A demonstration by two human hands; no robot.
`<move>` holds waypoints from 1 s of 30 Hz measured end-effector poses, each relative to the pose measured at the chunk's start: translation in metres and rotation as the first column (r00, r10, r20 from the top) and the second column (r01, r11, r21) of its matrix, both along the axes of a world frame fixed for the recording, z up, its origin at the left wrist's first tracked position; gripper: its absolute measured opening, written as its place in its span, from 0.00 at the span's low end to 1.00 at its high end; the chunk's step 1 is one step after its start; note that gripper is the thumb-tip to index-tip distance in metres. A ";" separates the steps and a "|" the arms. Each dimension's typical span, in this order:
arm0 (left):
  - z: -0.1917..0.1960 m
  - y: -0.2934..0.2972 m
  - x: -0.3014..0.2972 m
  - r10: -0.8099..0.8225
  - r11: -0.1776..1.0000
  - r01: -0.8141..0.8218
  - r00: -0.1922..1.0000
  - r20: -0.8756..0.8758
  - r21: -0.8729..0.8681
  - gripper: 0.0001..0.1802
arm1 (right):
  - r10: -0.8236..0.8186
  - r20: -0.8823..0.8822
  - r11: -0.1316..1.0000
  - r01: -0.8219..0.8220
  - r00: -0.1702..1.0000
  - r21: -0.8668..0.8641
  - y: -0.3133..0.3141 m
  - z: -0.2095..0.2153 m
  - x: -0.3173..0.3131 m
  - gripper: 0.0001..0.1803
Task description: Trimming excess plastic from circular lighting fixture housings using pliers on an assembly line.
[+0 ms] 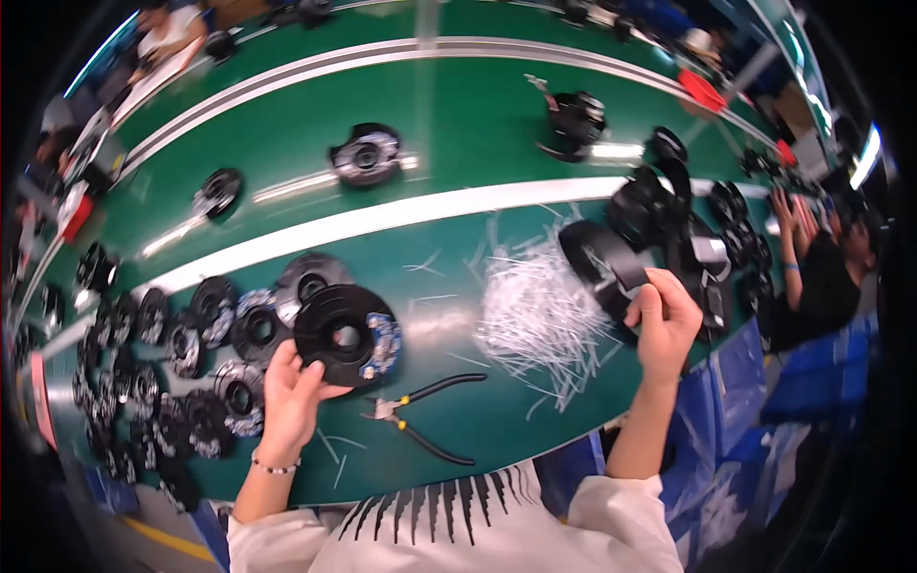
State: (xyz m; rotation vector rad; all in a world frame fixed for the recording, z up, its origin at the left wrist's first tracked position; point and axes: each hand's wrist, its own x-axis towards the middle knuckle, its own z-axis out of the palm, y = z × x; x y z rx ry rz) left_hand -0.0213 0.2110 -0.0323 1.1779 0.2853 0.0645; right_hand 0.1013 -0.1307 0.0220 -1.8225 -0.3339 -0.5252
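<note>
Left hand point(289, 393) grips a round black plastic disc with a centre hole point(342, 333), fingers closed on its lower-left rim. Disc sits low over the green table point(458, 124), left of centre, overlapping a blue-and-white circuit ring point(386, 341) under its right edge.

Right hand point(666, 323) is raised at right, fingers curled around the edge of a black flat ring-shaped part point(600, 265), held tilted just right of the pile of thin white plastic strips point(540, 315).

Black-handled pliers point(427, 413) lie on the table between the two hands, jaws pointing left, handles spread, touched by neither hand.

Left of the disc: cluster of black round wound-coil assemblies point(181, 363) packed side by side, reaching the table's left end. Stack of black parts point(707, 239) beyond the right hand.

Across the white stripe point(382, 220), three more black assemblies are spaced well apart: one at left point(219, 192), one centre point(366, 155), one at right point(576, 122).

Another person's hands point(795, 215) are at the far right edge.
</note>
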 end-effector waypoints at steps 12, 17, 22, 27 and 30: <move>-0.004 0.026 -0.015 0.252 0.961 -0.235 0.961 0.111 -0.144 0.14 | 0.455 -0.889 0.392 -0.907 0.042 0.158 0.187 -0.064 0.066 0.15; -0.004 0.031 -0.017 0.312 0.943 -0.285 0.937 0.154 -0.173 0.15 | 0.515 -0.249 0.431 -0.499 0.820 -0.752 0.200 -0.062 0.029 0.16; -0.005 0.037 -0.014 0.369 0.920 -0.326 0.908 0.197 -0.219 0.16 | 0.455 -0.278 0.324 -0.448 0.846 -0.833 0.197 -0.042 -0.012 0.57; -0.005 0.036 -0.012 0.360 0.919 -0.301 0.904 0.232 -0.255 0.16 | 0.385 -0.356 0.328 -0.487 0.851 -0.810 0.200 -0.049 -0.019 0.63; -0.015 0.035 -0.017 0.408 0.909 -0.384 0.900 0.156 -0.163 0.23 | 0.354 -0.368 0.338 -0.484 0.860 -0.807 0.205 -0.037 -0.018 0.64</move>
